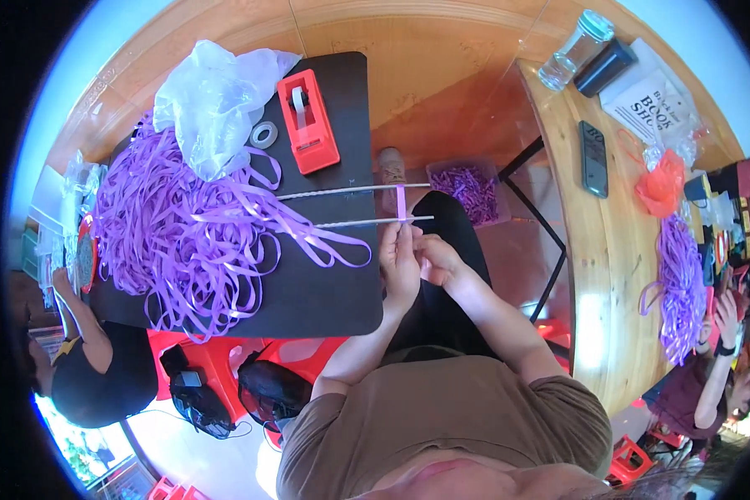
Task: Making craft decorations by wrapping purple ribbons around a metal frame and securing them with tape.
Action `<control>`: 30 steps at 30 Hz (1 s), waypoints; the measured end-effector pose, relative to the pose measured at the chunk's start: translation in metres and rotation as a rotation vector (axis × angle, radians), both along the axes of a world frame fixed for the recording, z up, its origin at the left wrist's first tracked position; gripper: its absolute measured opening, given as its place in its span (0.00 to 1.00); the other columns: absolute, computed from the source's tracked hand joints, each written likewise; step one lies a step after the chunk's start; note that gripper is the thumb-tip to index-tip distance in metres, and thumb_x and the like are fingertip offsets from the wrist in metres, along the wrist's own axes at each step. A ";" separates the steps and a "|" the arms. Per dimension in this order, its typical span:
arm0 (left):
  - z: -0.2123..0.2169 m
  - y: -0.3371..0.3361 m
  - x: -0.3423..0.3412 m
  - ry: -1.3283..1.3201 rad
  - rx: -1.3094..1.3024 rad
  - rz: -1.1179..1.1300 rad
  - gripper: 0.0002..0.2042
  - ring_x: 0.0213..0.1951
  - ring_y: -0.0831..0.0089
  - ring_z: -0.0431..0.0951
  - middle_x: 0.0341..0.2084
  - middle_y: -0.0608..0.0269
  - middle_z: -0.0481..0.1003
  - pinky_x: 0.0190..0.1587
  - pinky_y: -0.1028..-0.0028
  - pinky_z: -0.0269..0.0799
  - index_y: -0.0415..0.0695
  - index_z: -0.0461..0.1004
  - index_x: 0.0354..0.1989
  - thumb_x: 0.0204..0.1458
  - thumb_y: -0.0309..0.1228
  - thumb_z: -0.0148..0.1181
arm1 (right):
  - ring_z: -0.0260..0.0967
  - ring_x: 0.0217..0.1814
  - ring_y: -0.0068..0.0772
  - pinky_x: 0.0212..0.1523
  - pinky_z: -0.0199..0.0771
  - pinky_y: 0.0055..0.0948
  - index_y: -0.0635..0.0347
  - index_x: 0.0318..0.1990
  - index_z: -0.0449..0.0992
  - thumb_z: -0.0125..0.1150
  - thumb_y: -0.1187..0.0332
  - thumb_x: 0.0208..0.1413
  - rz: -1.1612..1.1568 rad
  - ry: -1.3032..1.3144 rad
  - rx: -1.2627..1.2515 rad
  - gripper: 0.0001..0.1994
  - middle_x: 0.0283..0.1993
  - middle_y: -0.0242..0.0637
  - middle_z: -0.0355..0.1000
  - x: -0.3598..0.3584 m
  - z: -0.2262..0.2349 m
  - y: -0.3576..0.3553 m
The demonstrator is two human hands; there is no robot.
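Observation:
My left hand [400,262] and my right hand [435,257] meet just off the right edge of a black table [325,292]. Together they pinch a short purple ribbon strip [402,202] that stands up between two thin rods [354,192] jutting out from the table. A big heap of purple ribbon [183,225] covers the table's left part, with loops trailing toward my hands. A red tape dispenser [307,121] lies at the table's far side, next to a small tape roll [263,134] and a crumpled clear plastic bag [212,100].
A clear box of purple pieces [468,187] sits on the floor beyond my knees. A wooden table [608,250] at right carries a phone [593,157], a jar [575,50] and more purple ribbon [679,283]. Other people sit at lower left and far right. Red stools stand below.

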State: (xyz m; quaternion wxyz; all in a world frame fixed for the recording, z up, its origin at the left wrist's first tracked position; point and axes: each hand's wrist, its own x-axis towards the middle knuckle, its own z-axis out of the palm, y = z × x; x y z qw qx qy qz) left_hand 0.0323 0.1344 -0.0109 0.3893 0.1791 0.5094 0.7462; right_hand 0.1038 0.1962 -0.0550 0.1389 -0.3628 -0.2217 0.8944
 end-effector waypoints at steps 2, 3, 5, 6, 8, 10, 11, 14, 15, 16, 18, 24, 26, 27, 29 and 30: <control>0.006 -0.010 0.003 -0.004 0.020 -0.021 0.10 0.25 0.85 0.69 0.28 0.69 0.72 0.30 0.84 0.67 0.42 0.72 0.44 0.62 0.33 0.49 | 0.70 0.27 0.28 0.25 0.68 0.27 0.61 0.30 0.75 0.56 0.71 0.53 -0.004 -0.002 -0.016 0.04 0.28 0.35 0.72 0.010 -0.003 -0.010; 0.009 -0.015 0.004 -0.013 0.038 -0.040 0.10 0.27 0.85 0.69 0.27 0.69 0.72 0.30 0.84 0.66 0.42 0.72 0.43 0.62 0.33 0.49 | 0.70 0.27 0.27 0.24 0.66 0.25 0.60 0.29 0.75 0.56 0.70 0.53 -0.006 -0.009 -0.035 0.05 0.28 0.34 0.72 0.014 -0.002 -0.016; 0.011 -0.024 0.006 -0.002 0.010 -0.070 0.10 0.29 0.84 0.69 0.27 0.69 0.72 0.31 0.84 0.65 0.42 0.72 0.43 0.62 0.34 0.48 | 0.69 0.27 0.26 0.24 0.64 0.23 0.59 0.30 0.75 0.56 0.70 0.53 0.005 -0.033 -0.039 0.04 0.28 0.33 0.72 0.022 0.004 -0.027; 0.011 -0.028 0.007 0.010 -0.041 -0.075 0.10 0.29 0.83 0.70 0.28 0.68 0.71 0.32 0.83 0.67 0.41 0.72 0.43 0.62 0.34 0.48 | 0.69 0.26 0.26 0.24 0.63 0.22 0.58 0.31 0.75 0.56 0.69 0.53 0.015 -0.060 -0.045 0.04 0.27 0.32 0.72 0.026 0.009 -0.032; 0.017 -0.035 0.009 0.021 -0.090 -0.081 0.11 0.28 0.82 0.71 0.28 0.67 0.71 0.32 0.82 0.68 0.41 0.72 0.42 0.62 0.34 0.47 | 0.70 0.27 0.25 0.25 0.63 0.21 0.57 0.33 0.76 0.56 0.69 0.54 -0.006 -0.068 0.011 0.04 0.28 0.33 0.73 0.034 0.022 -0.044; 0.032 -0.045 0.013 -0.200 -0.193 -0.115 0.11 0.29 0.82 0.71 0.27 0.67 0.72 0.32 0.81 0.68 0.41 0.73 0.42 0.62 0.34 0.48 | 0.70 0.28 0.25 0.26 0.64 0.20 0.56 0.34 0.76 0.55 0.69 0.54 -0.026 -0.077 0.065 0.05 0.29 0.33 0.73 0.042 0.035 -0.054; 0.029 -0.049 0.013 -0.200 -0.191 -0.112 0.11 0.29 0.82 0.71 0.27 0.67 0.72 0.32 0.81 0.68 0.41 0.73 0.42 0.62 0.34 0.48 | 0.71 0.29 0.24 0.27 0.64 0.19 0.57 0.37 0.76 0.55 0.69 0.54 -0.028 -0.121 0.172 0.06 0.30 0.32 0.74 0.045 0.041 -0.059; 0.012 -0.061 0.016 -0.173 -0.047 -0.118 0.10 0.29 0.81 0.72 0.26 0.67 0.75 0.33 0.81 0.66 0.40 0.74 0.42 0.61 0.32 0.50 | 0.71 0.32 0.21 0.30 0.66 0.18 0.60 0.40 0.76 0.56 0.70 0.55 -0.071 -0.193 0.489 0.08 0.33 0.32 0.75 0.051 0.053 -0.064; 0.010 -0.064 0.017 -0.129 -0.051 -0.120 0.10 0.30 0.81 0.73 0.27 0.66 0.76 0.34 0.81 0.66 0.40 0.75 0.42 0.60 0.32 0.51 | 0.71 0.33 0.20 0.32 0.66 0.17 0.63 0.42 0.76 0.57 0.71 0.55 -0.117 -0.221 0.701 0.09 0.34 0.32 0.75 0.053 0.054 -0.063; 0.007 -0.068 0.017 -0.085 -0.055 -0.121 0.10 0.31 0.81 0.74 0.27 0.65 0.77 0.35 0.80 0.67 0.40 0.75 0.42 0.59 0.32 0.53 | 0.69 0.33 0.18 0.33 0.67 0.19 0.67 0.41 0.76 0.57 0.73 0.54 -0.178 -0.222 0.885 0.09 0.34 0.31 0.74 0.052 0.043 -0.057; 0.010 -0.077 0.017 -0.098 -0.122 -0.140 0.10 0.31 0.80 0.75 0.29 0.65 0.77 0.35 0.80 0.67 0.40 0.76 0.42 0.59 0.33 0.54 | 0.71 0.37 0.19 0.39 0.70 0.20 0.67 0.40 0.77 0.56 0.74 0.56 -0.241 -0.167 0.937 0.07 0.35 0.33 0.75 0.046 0.051 -0.048; 0.002 -0.096 0.009 -0.112 -0.223 -0.208 0.10 0.32 0.78 0.77 0.32 0.63 0.78 0.32 0.80 0.68 0.40 0.77 0.41 0.56 0.33 0.57 | 0.68 0.31 0.17 0.34 0.68 0.17 0.67 0.35 0.77 0.59 0.74 0.55 -0.114 -0.047 0.800 0.05 0.29 0.30 0.73 0.029 0.073 -0.048; 0.001 -0.100 0.004 -0.097 -0.223 -0.239 0.11 0.31 0.78 0.77 0.32 0.62 0.79 0.30 0.81 0.69 0.39 0.77 0.41 0.56 0.33 0.58 | 0.67 0.27 0.16 0.30 0.65 0.16 0.67 0.31 0.77 0.60 0.75 0.54 -0.057 0.014 0.850 0.04 0.26 0.29 0.72 0.026 0.071 -0.051; 0.000 -0.102 0.002 -0.094 -0.237 -0.251 0.11 0.31 0.78 0.77 0.32 0.62 0.78 0.29 0.82 0.69 0.38 0.77 0.41 0.55 0.33 0.59 | 0.67 0.26 0.16 0.28 0.66 0.17 0.67 0.28 0.77 0.60 0.76 0.54 -0.064 0.003 0.799 0.05 0.26 0.30 0.72 0.025 0.075 -0.054; -0.001 -0.106 -0.002 -0.091 -0.251 -0.265 0.11 0.31 0.78 0.77 0.31 0.62 0.78 0.28 0.82 0.69 0.38 0.77 0.42 0.55 0.32 0.59 | 0.67 0.27 0.17 0.29 0.66 0.17 0.67 0.28 0.77 0.60 0.76 0.53 -0.061 0.002 0.775 0.04 0.26 0.31 0.73 0.024 0.074 -0.055; -0.001 -0.108 -0.004 -0.097 -0.248 -0.282 0.11 0.30 0.78 0.76 0.30 0.62 0.78 0.27 0.82 0.68 0.38 0.77 0.40 0.54 0.32 0.61 | 0.68 0.28 0.18 0.30 0.66 0.18 0.67 0.28 0.77 0.60 0.76 0.53 -0.061 0.002 0.752 0.04 0.27 0.32 0.73 0.023 0.073 -0.056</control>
